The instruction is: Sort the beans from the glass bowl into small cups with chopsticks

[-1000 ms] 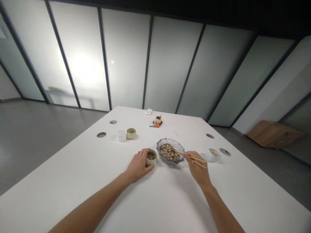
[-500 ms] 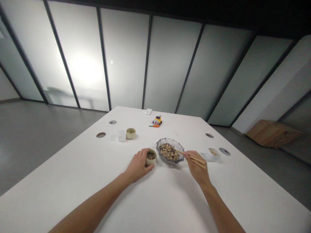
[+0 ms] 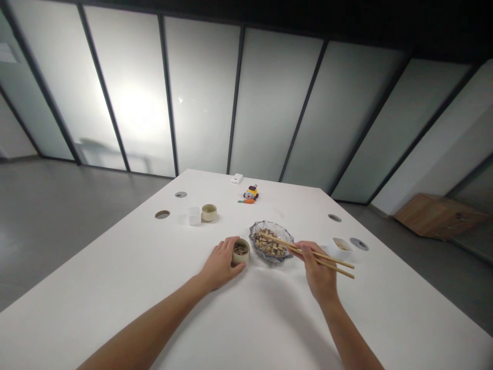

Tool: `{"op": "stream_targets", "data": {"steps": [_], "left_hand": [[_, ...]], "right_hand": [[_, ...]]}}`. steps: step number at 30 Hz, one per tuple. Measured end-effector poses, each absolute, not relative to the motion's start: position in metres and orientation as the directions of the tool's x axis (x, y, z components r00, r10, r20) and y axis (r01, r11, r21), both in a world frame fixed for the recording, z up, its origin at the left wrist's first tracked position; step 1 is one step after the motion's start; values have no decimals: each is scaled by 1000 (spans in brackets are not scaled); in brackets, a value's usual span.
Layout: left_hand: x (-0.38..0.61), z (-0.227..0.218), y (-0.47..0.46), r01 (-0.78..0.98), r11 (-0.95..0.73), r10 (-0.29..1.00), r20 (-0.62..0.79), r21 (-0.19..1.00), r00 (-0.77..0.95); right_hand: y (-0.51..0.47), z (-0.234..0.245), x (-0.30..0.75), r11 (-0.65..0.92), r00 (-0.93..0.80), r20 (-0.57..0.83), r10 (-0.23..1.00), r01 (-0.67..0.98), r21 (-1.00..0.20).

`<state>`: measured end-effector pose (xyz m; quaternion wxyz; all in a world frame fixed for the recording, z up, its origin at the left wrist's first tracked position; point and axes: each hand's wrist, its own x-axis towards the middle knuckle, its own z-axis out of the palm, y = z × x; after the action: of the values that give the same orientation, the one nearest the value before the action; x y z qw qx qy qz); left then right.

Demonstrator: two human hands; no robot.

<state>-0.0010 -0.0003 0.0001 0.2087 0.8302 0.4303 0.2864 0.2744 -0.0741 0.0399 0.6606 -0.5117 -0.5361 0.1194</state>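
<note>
My left hand [image 3: 222, 263] curls round the left side of a small beige cup [image 3: 242, 258] standing on the table, with thumb in front and fingers behind. Dark seeds [image 3: 241, 249] lie inside that cup. My right hand [image 3: 319, 270] grips a pair of wooden chopsticks [image 3: 335, 263] slanting up and left. Their tips reach over a clear faceted glass bowl [image 3: 283, 232], which holds a heap of brownish nuts or seeds [image 3: 269, 244]. Whether the tips pinch a piece is too small to tell. The bowl sits just right of the cup.
Behind my right hand stands a white container [image 3: 342, 250] with pale pieces inside. Further left are a white tub [image 3: 193, 216] and another beige cup [image 3: 209, 213]. Toward the table's far edge lie a toy vehicle [image 3: 251, 192], a toy carrot [image 3: 247, 201] and a white box [image 3: 237, 179].
My right hand has shifted slightly right and toward me, and the chopsticks now lie flatter, with their tips further left over the bowl. My left hand stays on the cup.
</note>
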Motion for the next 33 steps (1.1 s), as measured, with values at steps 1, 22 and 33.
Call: {"op": "stream_targets", "data": {"steps": [1, 22, 33], "left_hand": [[-1, 0, 0, 594, -543, 834, 297, 593, 466], [-2, -1, 0, 587, -547, 831, 300, 597, 469], [-1, 4, -2, 613, -522, 844, 258, 593, 470]], "right_hand": [[-75, 39, 270, 449, 361, 561, 745, 352, -822], [-67, 26, 301, 390, 140, 689, 711, 737, -552], [-67, 27, 304, 379, 160, 734, 660, 772, -510]]}}
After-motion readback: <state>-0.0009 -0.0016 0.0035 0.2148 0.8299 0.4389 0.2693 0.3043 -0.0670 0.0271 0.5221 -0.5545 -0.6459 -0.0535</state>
